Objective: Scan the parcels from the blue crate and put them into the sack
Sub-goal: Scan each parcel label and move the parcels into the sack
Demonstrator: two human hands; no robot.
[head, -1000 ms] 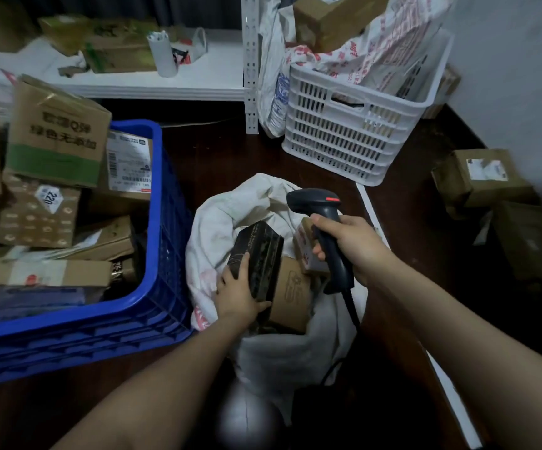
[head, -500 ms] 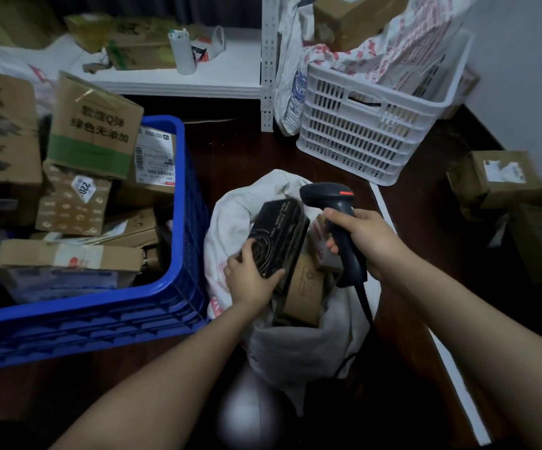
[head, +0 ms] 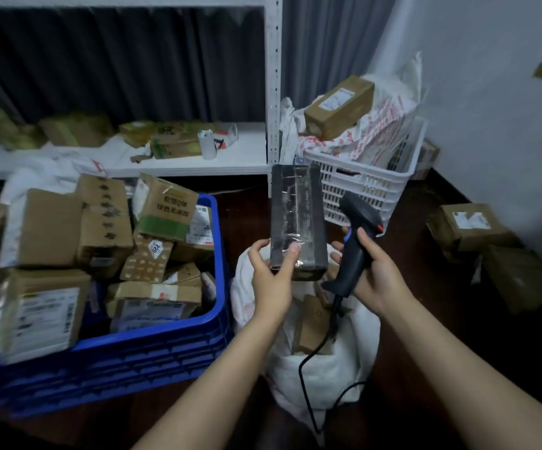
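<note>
My left hand (head: 271, 271) grips the lower end of a dark, tape-wrapped parcel (head: 297, 216) and holds it upright above the white sack (head: 321, 368). To its right, my right hand (head: 373, 274) holds the black barcode scanner (head: 355, 235) by the handle, its head tilted toward the parcel; the cable hangs down over the sack. Brown boxes lie inside the sack's mouth. The blue crate (head: 152, 349) stands at the left, heaped with several cardboard parcels.
A white slatted basket (head: 370, 186) with a brown box and printed bags stands behind the sack, beside a white shelf post (head: 274, 102). More boxes (head: 470, 225) sit on the dark floor at the right by the wall. The shelf (head: 172, 164) holds packages.
My left hand has lifted the dark parcel up out of the sack's mouth and stood it upright. The scanner has risen beside it. The view has tilted upward.
</note>
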